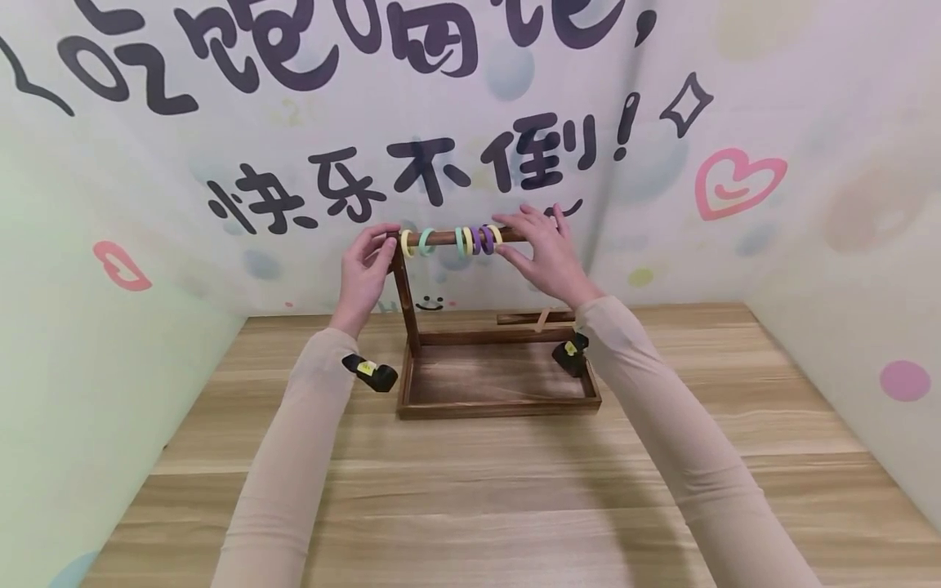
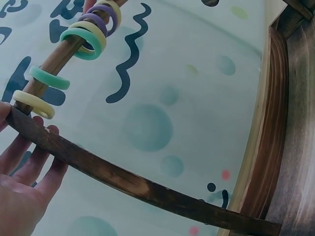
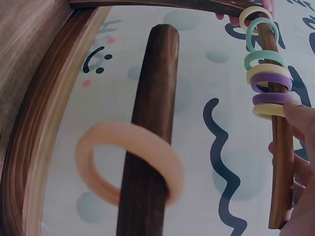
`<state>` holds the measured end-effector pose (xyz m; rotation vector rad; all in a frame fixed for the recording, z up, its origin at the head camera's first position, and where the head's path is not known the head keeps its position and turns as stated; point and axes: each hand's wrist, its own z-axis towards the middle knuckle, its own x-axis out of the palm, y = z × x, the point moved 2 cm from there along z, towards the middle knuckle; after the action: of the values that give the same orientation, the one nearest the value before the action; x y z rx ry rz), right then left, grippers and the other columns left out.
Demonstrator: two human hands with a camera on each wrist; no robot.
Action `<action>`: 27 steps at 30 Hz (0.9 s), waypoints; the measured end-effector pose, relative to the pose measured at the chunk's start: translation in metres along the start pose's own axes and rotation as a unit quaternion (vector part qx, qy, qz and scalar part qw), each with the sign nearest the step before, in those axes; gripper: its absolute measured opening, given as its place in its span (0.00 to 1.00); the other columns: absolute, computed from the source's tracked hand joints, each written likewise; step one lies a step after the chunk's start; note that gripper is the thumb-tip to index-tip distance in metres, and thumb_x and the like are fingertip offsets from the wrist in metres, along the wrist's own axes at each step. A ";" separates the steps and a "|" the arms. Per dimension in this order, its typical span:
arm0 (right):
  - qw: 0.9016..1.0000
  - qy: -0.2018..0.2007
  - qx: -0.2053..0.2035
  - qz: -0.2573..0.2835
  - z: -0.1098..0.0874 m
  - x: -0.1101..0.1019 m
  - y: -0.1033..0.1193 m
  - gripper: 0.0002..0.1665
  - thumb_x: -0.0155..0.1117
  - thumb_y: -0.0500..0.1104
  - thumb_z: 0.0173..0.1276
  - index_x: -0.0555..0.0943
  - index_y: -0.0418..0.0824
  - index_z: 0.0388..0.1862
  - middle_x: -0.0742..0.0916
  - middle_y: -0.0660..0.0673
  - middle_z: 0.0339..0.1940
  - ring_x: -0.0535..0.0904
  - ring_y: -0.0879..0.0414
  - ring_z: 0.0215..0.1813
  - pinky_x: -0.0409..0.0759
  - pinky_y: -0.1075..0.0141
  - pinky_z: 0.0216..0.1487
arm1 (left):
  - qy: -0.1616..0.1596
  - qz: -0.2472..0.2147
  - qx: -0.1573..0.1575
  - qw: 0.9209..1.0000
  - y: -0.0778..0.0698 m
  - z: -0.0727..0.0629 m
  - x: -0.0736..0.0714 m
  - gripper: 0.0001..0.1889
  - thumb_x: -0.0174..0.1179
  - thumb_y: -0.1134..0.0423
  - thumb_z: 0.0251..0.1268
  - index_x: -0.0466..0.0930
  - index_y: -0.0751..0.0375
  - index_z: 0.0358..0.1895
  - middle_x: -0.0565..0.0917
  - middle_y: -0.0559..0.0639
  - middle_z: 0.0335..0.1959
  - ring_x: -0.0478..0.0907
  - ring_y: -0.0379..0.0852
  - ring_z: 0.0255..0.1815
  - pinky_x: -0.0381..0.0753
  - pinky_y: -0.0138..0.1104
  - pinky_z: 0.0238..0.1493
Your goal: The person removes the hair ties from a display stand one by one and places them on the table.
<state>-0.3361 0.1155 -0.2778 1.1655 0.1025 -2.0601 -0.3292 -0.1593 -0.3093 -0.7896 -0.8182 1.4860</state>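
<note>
A dark wooden stand has an upright post (image 1: 406,302) on its left and a round top bar (image 1: 443,238). My left hand (image 1: 363,265) grips the corner where post and bar meet, thumb in front and fingers behind. Yellow, mint green and purple rings hang along the bar. Toward its right part, my right hand (image 1: 547,255) pinches the rightmost yellow ring (image 3: 268,111), its thumb beside a purple ring (image 3: 271,98). At the left end, a yellow ring (image 2: 33,104) hangs close to the post, with a mint ring (image 2: 49,77) beside it.
A lower wooden bar (image 3: 156,73) with a free end carries an orange ring (image 3: 129,135). The stand's base is a shallow tray (image 1: 500,406) on the wood-grain table (image 1: 441,498). Behind it hangs a printed white wall cloth (image 1: 331,278). Black wrist cameras (image 1: 375,374) sit on both sleeves.
</note>
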 end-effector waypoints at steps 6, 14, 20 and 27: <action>1.000 -0.013 0.011 -0.008 0.001 0.007 0.001 0.27 0.63 0.52 0.70 0.75 0.47 0.65 0.81 0.45 0.60 0.59 0.49 0.73 0.33 0.49 0.73 | 0.000 -0.008 -0.008 1.000 0.000 0.000 -0.001 0.15 0.52 0.66 0.74 0.74 0.70 0.57 0.80 0.57 0.51 0.79 0.44 0.46 0.81 0.35 0.48; 0.999 -0.038 0.025 -0.002 0.002 0.012 0.003 0.26 0.64 0.51 0.69 0.77 0.46 0.63 0.82 0.47 0.59 0.61 0.50 0.72 0.35 0.51 0.73 | -0.001 -0.014 -0.012 1.000 0.000 0.001 -0.001 0.14 0.53 0.66 0.73 0.75 0.69 0.57 0.80 0.55 0.50 0.79 0.44 0.45 0.81 0.34 0.47; 0.998 -0.053 0.034 0.014 0.001 0.013 0.003 0.24 0.66 0.50 0.67 0.78 0.43 0.60 0.82 0.45 0.58 0.63 0.50 0.71 0.35 0.54 0.73 | 0.000 -0.016 -0.012 1.000 0.002 0.001 0.000 0.14 0.52 0.66 0.74 0.74 0.69 0.57 0.80 0.55 0.50 0.80 0.44 0.44 0.81 0.37 0.48; 0.997 -0.057 0.030 0.034 0.001 0.013 0.001 0.24 0.68 0.50 0.66 0.78 0.40 0.57 0.84 0.45 0.54 0.65 0.49 0.69 0.34 0.55 0.73 | -0.004 -0.022 -0.017 1.000 0.003 0.001 -0.002 0.15 0.52 0.66 0.74 0.74 0.70 0.57 0.80 0.54 0.49 0.79 0.44 0.44 0.81 0.36 0.49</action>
<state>-0.3401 0.1069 -0.2871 1.0708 -0.0546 -2.0766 -0.3316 -0.1610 -0.3112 -0.7875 -0.8624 1.4408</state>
